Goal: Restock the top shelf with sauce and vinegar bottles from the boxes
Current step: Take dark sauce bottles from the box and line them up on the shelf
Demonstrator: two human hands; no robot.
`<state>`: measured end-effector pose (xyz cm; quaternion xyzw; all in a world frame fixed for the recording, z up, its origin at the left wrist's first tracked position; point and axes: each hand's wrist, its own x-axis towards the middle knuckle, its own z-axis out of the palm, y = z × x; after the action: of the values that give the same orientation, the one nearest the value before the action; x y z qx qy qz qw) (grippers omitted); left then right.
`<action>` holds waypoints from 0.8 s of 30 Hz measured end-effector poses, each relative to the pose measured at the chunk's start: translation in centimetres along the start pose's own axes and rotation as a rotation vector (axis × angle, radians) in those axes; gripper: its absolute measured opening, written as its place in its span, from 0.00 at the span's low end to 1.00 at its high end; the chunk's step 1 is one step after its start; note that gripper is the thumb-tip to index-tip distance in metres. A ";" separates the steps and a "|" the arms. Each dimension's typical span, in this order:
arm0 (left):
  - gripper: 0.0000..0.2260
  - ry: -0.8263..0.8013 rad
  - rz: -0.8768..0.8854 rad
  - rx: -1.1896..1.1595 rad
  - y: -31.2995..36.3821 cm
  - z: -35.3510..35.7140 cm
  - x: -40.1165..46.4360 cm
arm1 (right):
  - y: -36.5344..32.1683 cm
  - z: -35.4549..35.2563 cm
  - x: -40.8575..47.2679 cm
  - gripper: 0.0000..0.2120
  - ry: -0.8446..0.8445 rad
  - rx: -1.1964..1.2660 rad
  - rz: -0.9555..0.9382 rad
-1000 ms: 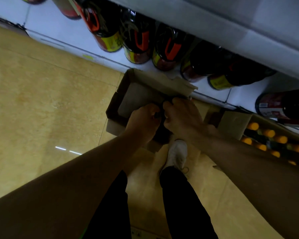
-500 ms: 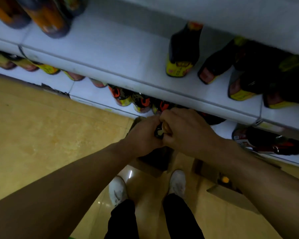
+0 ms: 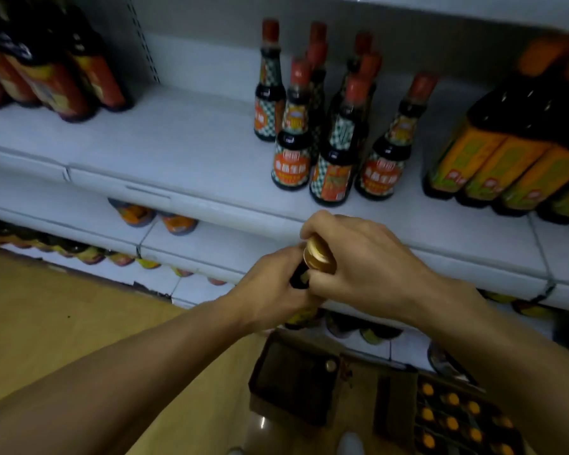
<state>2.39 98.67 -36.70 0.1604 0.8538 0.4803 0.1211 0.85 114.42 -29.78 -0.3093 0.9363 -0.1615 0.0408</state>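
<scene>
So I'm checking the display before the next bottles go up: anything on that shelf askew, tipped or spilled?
Nothing stands out. The checkered-label bottles stand upright in a loose cluster on the shelf, with no spill showing. Both the left hand and right hand grip gold-capped bottles below the shelf edge.

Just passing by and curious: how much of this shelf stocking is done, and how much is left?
Done: a cluster of small red-capped bottles already stands on the shelf. In hand: both hands, left hand and right hand, grip a gold-capped bottle just below the shelf edge. Left: the box on the floor holds many orange-capped bottles, and bare shelf remains.
</scene>
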 end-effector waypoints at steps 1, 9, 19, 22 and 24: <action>0.07 0.007 0.019 0.001 1.3 -1.0 -0.3 | -0.7 -1.4 -0.1 0.19 0.022 0.003 -0.006; 0.07 0.031 0.153 -0.017 10.8 -7.6 -2.9 | -5.9 -11.4 -0.7 0.24 0.158 0.075 -0.006; 0.05 0.043 0.309 -0.085 20.7 -13.4 -2.9 | -10.4 -22.0 -1.7 0.25 0.352 0.129 0.043; 0.07 0.070 0.393 -0.083 23.8 -15.0 -2.6 | -11.3 -24.8 -2.0 0.27 0.473 0.191 0.044; 0.05 0.075 0.426 -0.092 25.7 -16.1 -2.3 | -11.9 -26.6 -2.0 0.29 0.537 0.244 0.044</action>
<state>2.72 97.68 -6.30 0.3134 0.7817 0.5391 -0.0075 4.54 113.97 -0.75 -0.2278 0.8938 -0.3480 -0.1680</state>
